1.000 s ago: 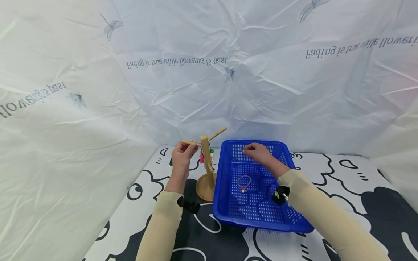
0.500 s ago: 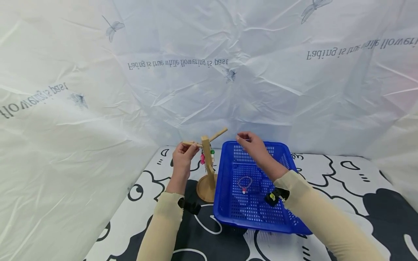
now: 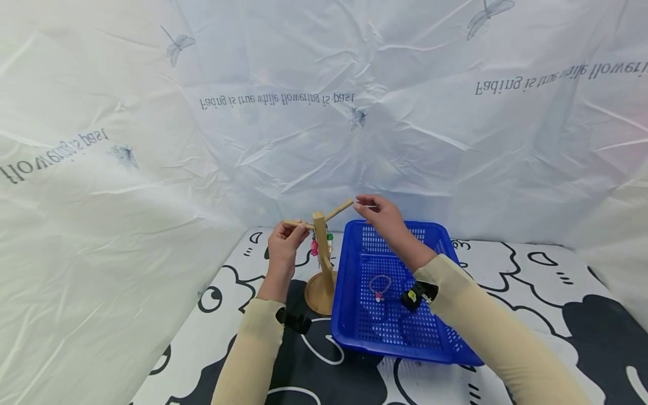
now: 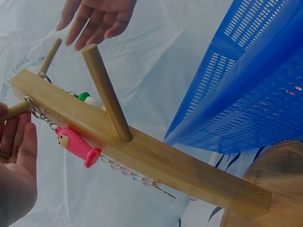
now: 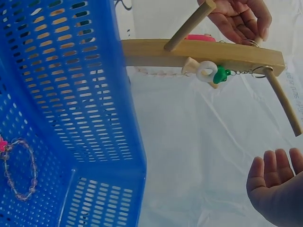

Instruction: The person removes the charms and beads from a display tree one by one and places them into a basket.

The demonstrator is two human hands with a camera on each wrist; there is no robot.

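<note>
A wooden stand (image 3: pixel 323 247) with pegs stands on a round base, left of the blue basket. My left hand (image 3: pixel 286 242) pinches its left peg (image 4: pixel 19 109) between thumb and fingers. From that peg a pink figure keychain (image 4: pixel 78 145) hangs by its ring. A keychain with a green and white charm (image 5: pixel 213 73) hangs from the right peg (image 5: pixel 284 101). Strung clear beads (image 4: pixel 128 171) show below the stand's upright. My right hand (image 3: pixel 382 216), its fingers loosely extended and holding nothing, is just off the right peg's tip.
The blue plastic basket (image 3: pixel 340 292) is right beside the stand, under my right forearm. Inside it lies a beaded bracelet (image 3: pixel 379 285) with a pink charm. Crinkled white sheeting (image 3: pixel 283 152) rises behind, and a black-and-white patterned cloth (image 3: pixel 223 292) covers the table.
My right hand has moved left and up from over the basket to beside the right peg's tip, its fingers spreading. My left hand has kept its hold on the left peg.
</note>
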